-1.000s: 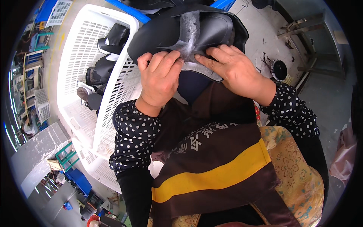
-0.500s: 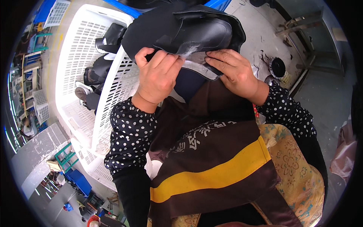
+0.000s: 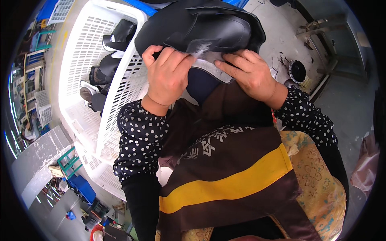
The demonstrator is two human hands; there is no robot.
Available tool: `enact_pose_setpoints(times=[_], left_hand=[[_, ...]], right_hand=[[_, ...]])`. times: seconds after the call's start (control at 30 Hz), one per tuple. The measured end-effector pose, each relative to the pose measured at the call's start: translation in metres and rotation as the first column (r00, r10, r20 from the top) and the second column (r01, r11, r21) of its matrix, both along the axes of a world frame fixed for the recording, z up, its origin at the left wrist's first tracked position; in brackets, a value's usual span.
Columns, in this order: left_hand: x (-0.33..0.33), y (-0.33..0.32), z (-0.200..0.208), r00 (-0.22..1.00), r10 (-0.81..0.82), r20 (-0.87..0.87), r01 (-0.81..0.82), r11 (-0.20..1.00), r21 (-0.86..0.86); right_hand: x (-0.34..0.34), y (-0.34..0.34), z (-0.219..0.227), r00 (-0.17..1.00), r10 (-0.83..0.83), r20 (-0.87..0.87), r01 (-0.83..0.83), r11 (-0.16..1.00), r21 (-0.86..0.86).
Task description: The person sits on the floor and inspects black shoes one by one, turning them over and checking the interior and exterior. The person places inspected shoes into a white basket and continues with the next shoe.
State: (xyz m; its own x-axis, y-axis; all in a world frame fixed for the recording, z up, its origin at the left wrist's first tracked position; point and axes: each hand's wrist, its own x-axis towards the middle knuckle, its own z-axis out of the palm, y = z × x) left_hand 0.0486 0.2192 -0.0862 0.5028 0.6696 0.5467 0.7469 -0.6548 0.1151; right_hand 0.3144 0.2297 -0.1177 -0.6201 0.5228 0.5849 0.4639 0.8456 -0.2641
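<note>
A black leather shoe upper lies across the top of my lap, with its pale grey lining edge turned toward me. A whitish scuffed patch shows on the leather near that edge. My left hand pinches the near edge at its left, fingers curled over the material. At the right end of the pale edge, my right hand grips with the thumb below and the fingers bent on top. The fingertips of both hands are partly hidden by the folds.
On my left stands a white plastic basket holding several black shoes. A blue rim shows beyond the upper. Toward the right, a round black container sits on the floor near a metal-legged table. My brown apron covers my lap.
The shoe upper has shifted slightly up and right. My right fingers have curled more over the pale edge, and my left hand keeps its pinch.
</note>
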Motion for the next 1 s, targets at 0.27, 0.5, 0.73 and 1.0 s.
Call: enact_pose_setpoints(times=[0.27, 0.5, 0.73, 1.0], left_hand=[[-0.012, 0.001, -0.006, 0.992, 0.021, 0.122, -0.011, 0.997, -0.082], [-0.022, -0.02, -0.031, 0.992, 0.094, 0.08, -0.088, 0.993, -0.079], [-0.02, -0.033, -0.025, 0.862, 0.151, 0.484, -0.027, 0.967, -0.255], [-0.02, -0.001, 0.032, 0.91, 0.038, 0.414, 0.049, 0.979, -0.197]], right_hand=[[-0.002, 0.004, 0.006, 1.0, 0.014, 0.009, -0.014, 0.999, -0.03], [-0.002, 0.006, 0.013, 0.998, 0.055, 0.027, -0.054, 0.999, -0.005], [0.0, 0.01, 0.02, 0.993, 0.111, 0.037, -0.11, 0.993, -0.034], [-0.006, 0.023, 0.052, 0.987, 0.129, 0.092, -0.132, 0.991, 0.026]])
